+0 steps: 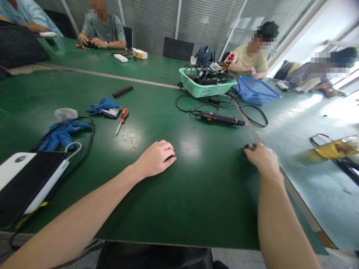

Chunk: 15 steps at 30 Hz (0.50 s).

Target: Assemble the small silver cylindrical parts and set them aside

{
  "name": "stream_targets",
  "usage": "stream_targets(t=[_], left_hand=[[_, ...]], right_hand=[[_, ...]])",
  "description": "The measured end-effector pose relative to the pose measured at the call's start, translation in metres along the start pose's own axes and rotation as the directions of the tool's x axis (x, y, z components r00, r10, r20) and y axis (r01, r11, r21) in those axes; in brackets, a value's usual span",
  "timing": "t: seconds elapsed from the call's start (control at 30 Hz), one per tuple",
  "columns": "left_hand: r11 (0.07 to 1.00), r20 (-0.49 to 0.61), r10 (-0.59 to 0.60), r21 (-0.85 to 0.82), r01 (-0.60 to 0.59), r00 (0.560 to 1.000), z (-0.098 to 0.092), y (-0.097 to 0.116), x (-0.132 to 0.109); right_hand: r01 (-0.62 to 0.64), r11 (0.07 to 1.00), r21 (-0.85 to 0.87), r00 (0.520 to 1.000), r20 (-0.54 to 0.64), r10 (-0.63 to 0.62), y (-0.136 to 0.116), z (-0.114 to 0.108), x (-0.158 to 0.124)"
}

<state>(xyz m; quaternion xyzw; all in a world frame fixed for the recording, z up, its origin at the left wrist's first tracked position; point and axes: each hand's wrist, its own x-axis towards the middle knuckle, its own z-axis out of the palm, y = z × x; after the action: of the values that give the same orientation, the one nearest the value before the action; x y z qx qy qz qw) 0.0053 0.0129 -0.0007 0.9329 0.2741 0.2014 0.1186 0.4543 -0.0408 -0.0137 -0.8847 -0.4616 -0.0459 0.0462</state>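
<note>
My left hand (157,158) rests on the green tabletop with its fingers curled together and the thumb alongside. A dark gap shows between thumb and fingers; whether anything is inside is hidden. Farther right, my right hand (262,157) is closed on a small black and silvery part (250,147), which pokes out past the fingertips. Its kind is too small to tell. Beyond the right hand lies a black electric screwdriver (220,118) with its cord. A screwdriver with an orange and black handle (123,116) lies beyond the left hand.
Blue gloves (63,134), a power bank (46,185) and a cable lie left. A dark bar (122,91) sits farther back. The green basket (206,89) holds tools and cords, beside a blue basket (256,91). Several people sit around. A yellow tape roll (336,148) lies right.
</note>
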Motion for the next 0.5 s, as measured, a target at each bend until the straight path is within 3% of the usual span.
stream_targets(t=[0.13,0.27,0.33,0.4,0.5], left_hand=[[1.0,-0.004,-0.006,0.003,0.006,1.0,0.001,0.0,0.0],[1.0,-0.029,-0.015,-0.01,0.014,0.999,0.001,0.0,0.0],[0.999,-0.057,-0.036,-0.031,0.034,0.998,0.001,0.001,-0.001],[0.997,-0.092,-0.065,-0.055,0.06,0.994,0.0,0.002,-0.001],[0.994,-0.113,-0.085,-0.074,0.077,0.99,-0.001,0.004,-0.001]], right_hand=[[0.0,1.0,-0.025,0.998,0.068,0.001,-0.034,-0.016,-0.017],[0.229,0.971,0.07,0.973,0.012,-0.23,-0.096,-0.023,-0.058],[0.425,0.895,0.138,0.905,-0.095,-0.415,-0.129,-0.023,-0.085],[0.591,0.784,0.191,0.804,-0.216,-0.554,-0.157,-0.022,-0.111],[0.714,0.661,0.233,0.7,-0.254,-0.667,-0.186,-0.023,-0.142]])
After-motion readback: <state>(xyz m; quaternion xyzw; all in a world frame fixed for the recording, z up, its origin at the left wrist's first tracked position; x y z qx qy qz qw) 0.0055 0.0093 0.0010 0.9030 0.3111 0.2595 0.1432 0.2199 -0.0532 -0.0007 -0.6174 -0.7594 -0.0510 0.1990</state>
